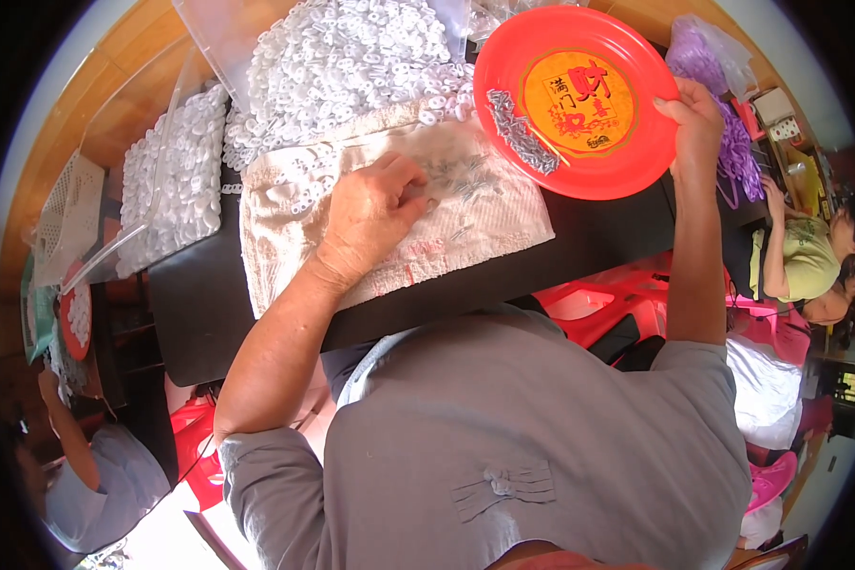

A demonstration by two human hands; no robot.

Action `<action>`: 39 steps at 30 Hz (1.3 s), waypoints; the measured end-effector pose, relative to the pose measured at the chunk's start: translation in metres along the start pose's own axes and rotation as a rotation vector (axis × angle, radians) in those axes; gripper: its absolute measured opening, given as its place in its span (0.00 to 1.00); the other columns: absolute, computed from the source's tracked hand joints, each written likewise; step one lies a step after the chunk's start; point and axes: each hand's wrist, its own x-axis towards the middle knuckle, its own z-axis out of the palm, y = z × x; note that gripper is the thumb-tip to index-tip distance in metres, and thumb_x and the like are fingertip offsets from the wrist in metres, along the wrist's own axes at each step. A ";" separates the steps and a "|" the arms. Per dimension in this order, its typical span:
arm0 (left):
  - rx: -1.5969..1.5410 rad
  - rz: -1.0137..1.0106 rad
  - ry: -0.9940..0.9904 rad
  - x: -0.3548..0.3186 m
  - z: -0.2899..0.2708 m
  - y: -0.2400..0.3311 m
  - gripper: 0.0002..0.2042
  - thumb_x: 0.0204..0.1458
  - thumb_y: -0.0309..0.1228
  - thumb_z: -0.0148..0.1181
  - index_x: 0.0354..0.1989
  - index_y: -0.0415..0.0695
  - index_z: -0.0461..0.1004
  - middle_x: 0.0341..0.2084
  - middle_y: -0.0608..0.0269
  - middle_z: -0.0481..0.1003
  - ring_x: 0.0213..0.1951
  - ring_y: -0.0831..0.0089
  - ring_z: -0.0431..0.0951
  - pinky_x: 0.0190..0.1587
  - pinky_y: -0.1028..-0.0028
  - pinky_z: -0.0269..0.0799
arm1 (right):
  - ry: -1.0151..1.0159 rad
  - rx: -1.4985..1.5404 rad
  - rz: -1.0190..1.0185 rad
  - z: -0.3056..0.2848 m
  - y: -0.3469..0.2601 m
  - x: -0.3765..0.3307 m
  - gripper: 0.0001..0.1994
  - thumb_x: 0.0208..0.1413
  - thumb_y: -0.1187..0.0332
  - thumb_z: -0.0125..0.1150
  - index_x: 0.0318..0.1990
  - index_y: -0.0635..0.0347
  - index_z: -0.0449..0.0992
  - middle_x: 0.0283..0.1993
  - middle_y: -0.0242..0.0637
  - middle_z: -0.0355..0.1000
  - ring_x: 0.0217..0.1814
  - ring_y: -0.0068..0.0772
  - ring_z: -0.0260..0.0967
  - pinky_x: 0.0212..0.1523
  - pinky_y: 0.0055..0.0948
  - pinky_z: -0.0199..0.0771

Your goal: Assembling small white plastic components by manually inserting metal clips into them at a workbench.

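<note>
My right hand (695,122) grips the right rim of a red plastic plate (627,161) and holds it tilted over the table's far right. A heap of small grey metal pieces (521,133) lies on the plate's left part. My left hand (375,211) rests knuckles-up on a cream towel (285,204), fingers curled among loose small metal pieces (465,185) scattered on the cloth. Whether it pinches any of them is hidden by the fingers.
A big pile of small white rings (351,52) fills the far side, spilling onto the towel; more lie in a clear tray (176,180) at left. The table (598,237) is black. A purple bag (708,62) sits far right. Other people sit at right and lower left.
</note>
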 end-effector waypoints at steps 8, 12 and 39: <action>-0.003 -0.024 -0.011 0.001 0.000 0.001 0.11 0.43 0.23 0.67 0.36 0.39 0.75 0.28 0.61 0.76 0.30 0.75 0.78 0.34 0.76 0.72 | -0.031 -0.005 0.032 0.004 0.002 -0.001 0.16 0.45 0.85 0.56 0.45 0.70 0.72 0.41 0.42 0.75 0.42 0.31 0.74 0.47 0.26 0.72; -0.013 -0.016 -0.003 0.001 0.001 -0.001 0.11 0.43 0.23 0.67 0.35 0.39 0.75 0.28 0.62 0.75 0.29 0.76 0.77 0.33 0.77 0.72 | -0.004 0.018 0.007 0.000 0.003 -0.001 0.16 0.45 0.85 0.56 0.45 0.70 0.72 0.41 0.42 0.75 0.42 0.31 0.74 0.46 0.26 0.72; -0.027 0.012 0.039 0.000 0.002 -0.002 0.08 0.41 0.25 0.63 0.31 0.42 0.74 0.28 0.60 0.76 0.28 0.62 0.78 0.32 0.67 0.73 | 0.277 0.191 0.316 -0.079 0.086 0.023 0.15 0.43 0.84 0.60 0.42 0.72 0.73 0.40 0.48 0.74 0.41 0.41 0.75 0.46 0.34 0.76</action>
